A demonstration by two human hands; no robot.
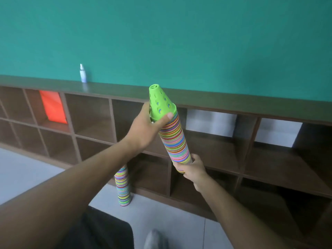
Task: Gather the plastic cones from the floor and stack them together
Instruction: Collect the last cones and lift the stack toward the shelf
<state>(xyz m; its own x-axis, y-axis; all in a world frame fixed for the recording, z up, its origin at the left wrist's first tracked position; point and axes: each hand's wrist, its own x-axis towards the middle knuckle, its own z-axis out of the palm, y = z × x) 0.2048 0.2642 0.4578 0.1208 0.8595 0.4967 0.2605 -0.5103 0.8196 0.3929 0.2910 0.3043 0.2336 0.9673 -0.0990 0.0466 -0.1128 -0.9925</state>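
Brown cubby shelf (215, 103) along the teal wall (179, 33); spray bottle (83, 73) on top, far left; orange cushion (53, 106) inside one compartment.

Held cone stack (175, 141) sits centre, before the far shelf unit (215, 141). Second cone stack (123, 187) stands on the floor (27, 175), left and nearer. Bottle (82, 73) on shelf top, far left.

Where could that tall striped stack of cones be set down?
Bare grey floor lies left of the second striped cone stack standing by the brown wooden cubby shelf. The long shelf top is bare right of the white spray bottle. One cubby holds an orange cushion.
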